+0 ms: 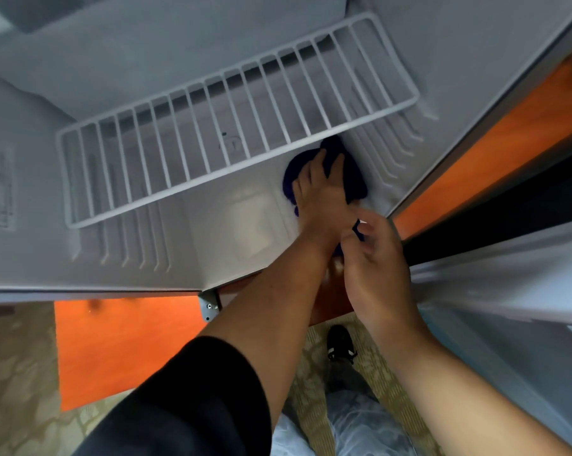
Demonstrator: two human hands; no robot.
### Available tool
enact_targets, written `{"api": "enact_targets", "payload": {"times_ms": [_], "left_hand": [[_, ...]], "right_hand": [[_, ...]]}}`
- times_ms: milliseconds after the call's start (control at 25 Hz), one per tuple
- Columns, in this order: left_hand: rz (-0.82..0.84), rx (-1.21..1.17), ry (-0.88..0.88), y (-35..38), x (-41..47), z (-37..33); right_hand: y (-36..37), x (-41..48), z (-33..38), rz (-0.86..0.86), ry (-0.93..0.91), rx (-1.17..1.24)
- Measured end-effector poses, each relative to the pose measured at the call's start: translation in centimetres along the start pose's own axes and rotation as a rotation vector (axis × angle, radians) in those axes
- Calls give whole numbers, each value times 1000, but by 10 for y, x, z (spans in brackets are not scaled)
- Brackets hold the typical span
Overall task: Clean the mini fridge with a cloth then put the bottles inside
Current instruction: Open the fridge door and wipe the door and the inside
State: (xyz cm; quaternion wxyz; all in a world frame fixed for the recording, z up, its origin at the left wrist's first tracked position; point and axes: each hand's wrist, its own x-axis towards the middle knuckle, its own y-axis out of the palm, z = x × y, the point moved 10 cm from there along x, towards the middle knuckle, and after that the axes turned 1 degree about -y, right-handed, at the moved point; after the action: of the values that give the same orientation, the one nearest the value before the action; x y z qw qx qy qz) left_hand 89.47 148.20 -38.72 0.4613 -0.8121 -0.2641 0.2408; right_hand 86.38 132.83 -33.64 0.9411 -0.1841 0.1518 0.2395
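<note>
At the wire shelf's near right corner: left hand (324, 192) flat on the dark blue cloth (356, 181), fingers spread and straight, pressing it against the white inner lining of the mini fridge (245, 222). No grip there, only palm and finger pressure.

Right hand (373, 258) sits nearer the body than the shelf corner, touching the left wrist. Fingers curled, pinching a loose tail of the same cloth.

Cloth lies bunched under and just beyond the left fingers, partly tucked beneath the wire shelf (232, 120) edge. Its length runs from the shelf corner back toward the right hand.

Judgement: wiping step in hand. Left hand is the nearer one to the unwiped lining, which stretches away to the left along the shelf's front rail, so the stroke would go that way. The pinched tail may drag or snag on the rail.

Bottles: none in view; that step looks not yet begun.
</note>
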Motion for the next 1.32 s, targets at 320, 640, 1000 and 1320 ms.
{"api": "enact_targets", "payload": {"times_ms": [320, 640, 1000, 1320], "left_hand": [[156, 199, 299, -9, -17, 2], [81, 122, 256, -39, -58, 68], [-5, 39, 72, -70, 27, 52], [148, 219, 110, -19, 54, 1]], "right_hand": [[2, -2, -2, -39, 64, 60], [12, -6, -5, -17, 93, 71], [-10, -11, -14, -29, 123, 121], [-2, -32, -23, 27, 130, 128]]}}
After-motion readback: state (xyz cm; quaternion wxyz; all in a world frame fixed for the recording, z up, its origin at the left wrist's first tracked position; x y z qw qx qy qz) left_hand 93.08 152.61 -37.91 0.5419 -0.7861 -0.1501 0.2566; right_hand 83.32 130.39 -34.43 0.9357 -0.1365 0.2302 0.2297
